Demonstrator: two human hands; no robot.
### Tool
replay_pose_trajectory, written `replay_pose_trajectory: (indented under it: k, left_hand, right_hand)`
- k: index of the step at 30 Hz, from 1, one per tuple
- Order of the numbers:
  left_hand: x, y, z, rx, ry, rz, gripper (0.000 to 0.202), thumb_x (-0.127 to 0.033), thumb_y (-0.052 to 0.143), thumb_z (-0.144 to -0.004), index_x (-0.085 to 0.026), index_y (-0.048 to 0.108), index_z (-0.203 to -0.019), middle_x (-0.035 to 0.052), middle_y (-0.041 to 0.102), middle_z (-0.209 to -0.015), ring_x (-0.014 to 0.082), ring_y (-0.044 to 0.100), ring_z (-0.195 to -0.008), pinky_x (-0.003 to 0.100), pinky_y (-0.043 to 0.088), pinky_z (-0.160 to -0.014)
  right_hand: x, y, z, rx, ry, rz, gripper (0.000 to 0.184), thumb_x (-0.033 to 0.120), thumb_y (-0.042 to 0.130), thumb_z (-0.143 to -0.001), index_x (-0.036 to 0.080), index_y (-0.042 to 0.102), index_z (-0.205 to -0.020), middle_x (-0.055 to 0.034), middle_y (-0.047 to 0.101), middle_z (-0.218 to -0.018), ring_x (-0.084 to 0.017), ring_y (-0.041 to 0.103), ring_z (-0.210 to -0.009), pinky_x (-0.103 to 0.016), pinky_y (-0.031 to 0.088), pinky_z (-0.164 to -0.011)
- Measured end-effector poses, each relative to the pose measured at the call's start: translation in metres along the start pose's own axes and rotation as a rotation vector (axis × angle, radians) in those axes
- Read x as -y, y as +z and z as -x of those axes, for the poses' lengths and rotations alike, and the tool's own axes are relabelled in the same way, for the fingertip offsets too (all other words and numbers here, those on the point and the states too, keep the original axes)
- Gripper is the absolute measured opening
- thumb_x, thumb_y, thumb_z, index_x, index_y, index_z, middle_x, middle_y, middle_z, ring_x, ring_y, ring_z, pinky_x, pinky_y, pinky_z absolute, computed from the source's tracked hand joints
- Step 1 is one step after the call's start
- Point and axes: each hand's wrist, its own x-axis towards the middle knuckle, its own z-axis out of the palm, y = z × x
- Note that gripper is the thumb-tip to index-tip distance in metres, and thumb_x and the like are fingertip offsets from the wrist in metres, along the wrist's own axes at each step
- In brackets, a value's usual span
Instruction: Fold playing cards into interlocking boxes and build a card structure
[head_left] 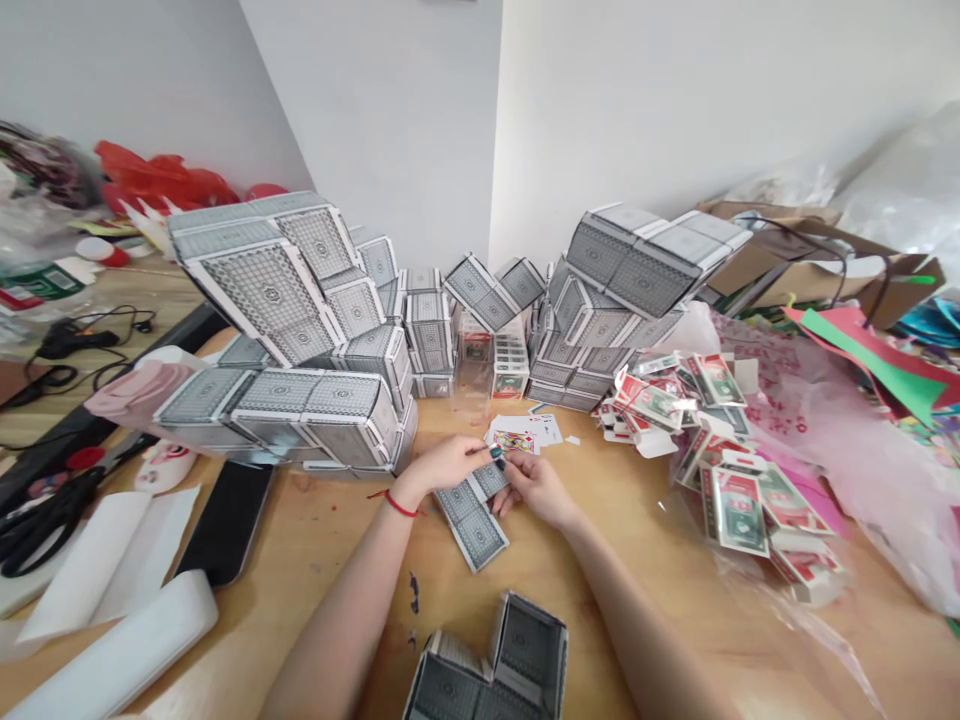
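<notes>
Item: grey printed card-box blank (pixel 471 525), twelve o'clock on the wooden table (pixel 315 510), pinched by left hand (pixel 442 465) and right hand (pixel 536 490). Risks: hard pinching could crease it; a careless elbow could topple the stacked boxes (pixel 300 335) at eleven o'clock.

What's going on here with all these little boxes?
A person is working at a wooden table, their left hand and right hand meeting at the top of a grey patterned card strip. Just beyond lie a few face-up playing cards. Stacks of grey patterned boxes rise behind them, a heap of red-and-green printed boxes sits to the right, and another grey box is closest to the person.
</notes>
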Motion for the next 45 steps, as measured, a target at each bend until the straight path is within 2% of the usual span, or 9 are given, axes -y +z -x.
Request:
replay_pose_trajectory:
  k: [4,12,19,26,30,34,40,42,45]
  left_hand:
    - [-0.001,0.008,-0.005,-0.1,-0.035,0.012,0.027,-0.036,0.046,-0.073,-0.013,0.058,-0.064,-0.0012,0.05,-0.057,0.0106,0.038,-0.053,0.021,0.026,-0.047]
    - [0.006,0.017,-0.011,-0.147,-0.124,0.28,0.016,-0.024,0.049,-0.065,-0.011,0.058,-0.064,-0.0019,0.05,-0.057,0.0095,0.04,-0.054,0.021,0.029,-0.052]
    - [0.001,0.025,-0.012,-0.231,-0.245,0.422,0.011,-0.02,0.051,-0.06,-0.011,0.057,-0.059,-0.0016,0.053,-0.055,0.0093,0.042,-0.051,0.022,0.029,-0.052]
    - [0.004,0.026,-0.013,-0.214,-0.139,0.309,0.019,-0.029,0.05,-0.066,-0.012,0.059,-0.066,0.0001,0.057,-0.062,0.0115,0.045,-0.057,0.022,0.031,-0.054]
    - [0.005,0.027,-0.016,-0.273,-0.126,0.209,0.019,-0.029,0.05,-0.067,-0.013,0.055,-0.061,-0.0011,0.052,-0.059,0.0111,0.043,-0.057,0.022,0.032,-0.053]
    - [0.005,0.028,-0.017,-0.328,-0.141,0.174,0.014,-0.025,0.049,-0.066,-0.014,0.049,-0.056,-0.0032,0.047,-0.054,0.01,0.041,-0.054,0.021,0.031,-0.053]
    - [0.005,0.03,-0.016,-0.366,-0.173,0.308,0.016,-0.024,0.05,-0.065,-0.015,0.044,-0.053,-0.0042,0.044,-0.052,0.0088,0.039,-0.051,0.021,0.028,-0.05]
    - [0.004,0.029,-0.015,-0.344,-0.181,0.363,0.018,-0.026,0.051,-0.064,-0.015,0.044,-0.054,-0.0047,0.043,-0.051,0.0084,0.039,-0.05,0.02,0.028,-0.049]
    - [0.003,0.025,-0.013,-0.286,-0.192,0.398,0.018,-0.029,0.054,-0.063,-0.014,0.047,-0.056,-0.0048,0.045,-0.051,0.0084,0.04,-0.05,0.02,0.029,-0.048]
  right_hand:
    - [-0.001,0.0,-0.001,-0.006,0.005,0.011,0.032,0.049,0.052,-0.073,0.018,0.045,-0.082,0.0023,0.06,-0.053,-0.015,0.062,-0.046,-0.026,0.05,-0.043]
    - [-0.004,-0.003,-0.002,-0.003,-0.008,0.004,0.032,0.048,0.052,-0.073,0.02,0.045,-0.085,0.002,0.061,-0.053,-0.016,0.061,-0.046,-0.027,0.05,-0.043]
    - [-0.003,0.002,0.002,-0.063,-0.016,0.018,0.03,0.047,0.05,-0.074,0.019,0.048,-0.085,0.0007,0.062,-0.048,-0.017,0.059,-0.04,-0.027,0.047,-0.039]
    - [0.001,0.004,-0.008,-0.232,0.078,0.058,0.029,0.045,0.053,-0.068,0.016,0.047,-0.069,0.0037,0.053,-0.036,-0.015,0.055,-0.032,-0.019,0.04,-0.03]
    - [0.0,0.005,-0.011,-0.247,0.069,0.078,0.031,0.048,0.052,-0.068,0.018,0.043,-0.065,0.0051,0.049,-0.034,-0.013,0.054,-0.031,-0.018,0.038,-0.028]
    - [-0.001,0.008,-0.009,-0.262,0.04,0.103,0.028,0.047,0.052,-0.069,0.019,0.047,-0.071,0.0046,0.051,-0.038,-0.014,0.053,-0.031,-0.019,0.038,-0.028]
    - [-0.006,0.011,-0.01,-0.324,-0.011,0.161,0.025,0.043,0.05,-0.072,0.019,0.054,-0.077,0.0056,0.047,-0.035,-0.014,0.051,-0.028,-0.021,0.034,-0.026]
    - [-0.008,0.01,-0.011,-0.347,-0.016,0.173,0.026,0.043,0.05,-0.072,0.018,0.055,-0.077,0.0061,0.046,-0.034,-0.014,0.05,-0.027,-0.02,0.032,-0.025]
    - [-0.007,0.008,-0.011,-0.309,0.023,0.153,0.031,0.047,0.05,-0.071,0.017,0.054,-0.077,0.0056,0.047,-0.033,-0.015,0.051,-0.029,-0.02,0.033,-0.026]
